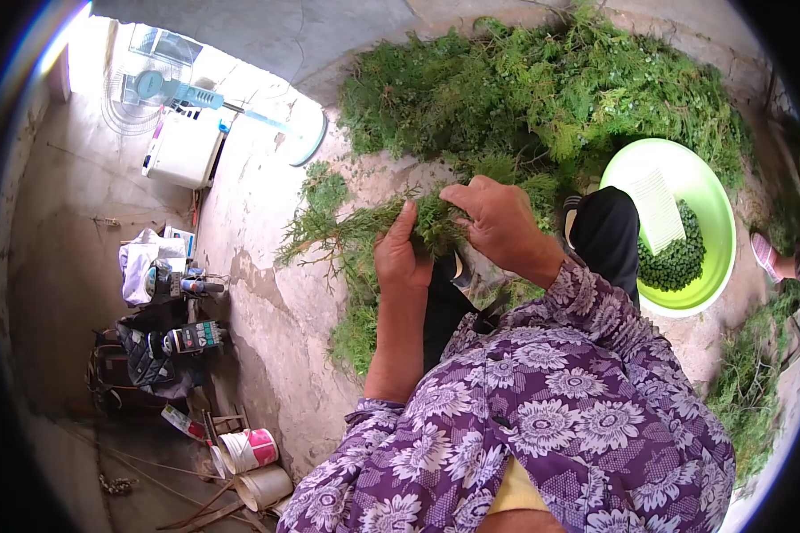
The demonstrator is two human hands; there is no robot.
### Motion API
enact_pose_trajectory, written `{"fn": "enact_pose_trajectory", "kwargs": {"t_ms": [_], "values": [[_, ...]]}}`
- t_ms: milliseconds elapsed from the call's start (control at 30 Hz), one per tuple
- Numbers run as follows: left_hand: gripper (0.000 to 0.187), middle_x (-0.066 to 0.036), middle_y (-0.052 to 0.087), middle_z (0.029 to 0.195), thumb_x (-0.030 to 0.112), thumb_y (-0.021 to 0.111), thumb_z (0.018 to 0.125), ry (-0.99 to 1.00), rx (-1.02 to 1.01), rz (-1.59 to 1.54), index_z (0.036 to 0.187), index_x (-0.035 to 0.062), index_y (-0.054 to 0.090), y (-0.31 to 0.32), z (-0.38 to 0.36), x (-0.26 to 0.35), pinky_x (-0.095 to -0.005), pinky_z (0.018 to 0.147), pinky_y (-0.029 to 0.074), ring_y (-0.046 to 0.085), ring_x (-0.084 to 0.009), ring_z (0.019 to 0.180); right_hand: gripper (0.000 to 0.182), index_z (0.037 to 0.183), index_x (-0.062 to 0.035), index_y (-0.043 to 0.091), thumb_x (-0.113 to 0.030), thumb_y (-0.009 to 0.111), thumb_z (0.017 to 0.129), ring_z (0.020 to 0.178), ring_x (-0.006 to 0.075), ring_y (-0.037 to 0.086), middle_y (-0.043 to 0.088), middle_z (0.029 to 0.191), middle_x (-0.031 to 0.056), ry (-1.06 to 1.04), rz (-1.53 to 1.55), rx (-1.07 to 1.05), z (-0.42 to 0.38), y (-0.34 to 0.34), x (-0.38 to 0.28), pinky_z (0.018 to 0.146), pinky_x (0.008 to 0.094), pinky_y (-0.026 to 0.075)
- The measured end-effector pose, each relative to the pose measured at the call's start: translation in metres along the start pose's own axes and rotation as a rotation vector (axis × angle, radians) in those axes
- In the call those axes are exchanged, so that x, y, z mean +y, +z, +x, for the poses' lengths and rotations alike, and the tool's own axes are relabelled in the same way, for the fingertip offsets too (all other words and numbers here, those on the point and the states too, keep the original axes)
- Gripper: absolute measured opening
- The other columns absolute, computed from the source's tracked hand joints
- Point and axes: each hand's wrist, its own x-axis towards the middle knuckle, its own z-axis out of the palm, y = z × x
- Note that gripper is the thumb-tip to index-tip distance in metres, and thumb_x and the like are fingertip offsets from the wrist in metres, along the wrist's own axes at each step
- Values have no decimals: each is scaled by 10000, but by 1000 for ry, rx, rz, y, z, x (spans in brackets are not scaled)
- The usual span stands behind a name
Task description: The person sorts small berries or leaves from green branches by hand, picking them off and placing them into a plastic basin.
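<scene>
My left hand point(402, 252) is closed around a leafy evergreen branch point(347, 229), whose feathery, scale-leaved twigs stick out to the left. Just right of it, my right hand point(505, 224) has its fingers bent in a pinch at the branch's right end. Whatever lies between those fingertips is too small to make out. To the right of my knee stands a light green basin point(718, 240) with many small round green cones point(676, 262) in it. A pale ribbed board or tray point(656, 209) leans inside the basin, partly over the cones.
A large heap of evergreen branches point(524, 89) lies ahead, and more cut branches point(751, 373) are at the lower right. A standing fan point(182, 93) and a white box point(184, 151) are at the upper left. Buckets point(251, 450) and a motorbike point(156, 342) stand left. Another person's foot point(767, 257) shows at right.
</scene>
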Motion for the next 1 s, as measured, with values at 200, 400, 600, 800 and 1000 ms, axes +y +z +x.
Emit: {"fn": "enact_pose_trajectory", "kwargs": {"t_ms": [200, 400, 600, 800, 1000], "values": [[191, -109, 591, 915, 118, 529, 837, 106, 17, 102, 983, -5, 532, 13, -9, -1, -350, 730, 494, 589, -213, 819, 261, 940, -66, 578, -59, 584, 679, 688, 315, 549, 551, 754, 129, -51, 36, 52, -2, -1, 3, 581, 365, 429], [170, -89, 589, 873, 88, 521, 833, -83, -200, -78, 988, 20, 541, 12, -14, 14, -317, 674, 486, 574, -180, 733, 214, 805, -48, 558, -210, 638, 690, 651, 310, 535, 544, 717, 126, -79, 148, 94, 4, -5, 8, 568, 342, 419], [116, -35, 574, 766, 71, 588, 787, -9, -42, 48, 896, 35, 569, 22, -12, 13, -249, 502, 418, 487, -105, 538, 212, 761, -41, 551, -221, 646, 700, 609, 278, 521, 533, 670, 101, -93, 240, 48, 4, -3, 11, 539, 321, 401], [65, -20, 550, 690, 88, 573, 803, 127, 76, 20, 845, 41, 555, 2, 6, 45, -242, 485, 384, 457, -92, 501, 136, 836, -44, 560, -165, 567, 774, 504, 81, 490, 548, 666, 24, 328, 868, -292, 2, -36, 4, 436, 215, 370], [107, -39, 531, 637, 129, 574, 816, 172, 146, 119, 815, 27, 539, 10, 3, 34, -256, 475, 385, 450, -104, 496, 187, 844, -47, 552, -232, 531, 842, 485, 41, 474, 558, 735, 36, 694, 1522, -337, 2, -24, 8, 392, 133, 356]]}}
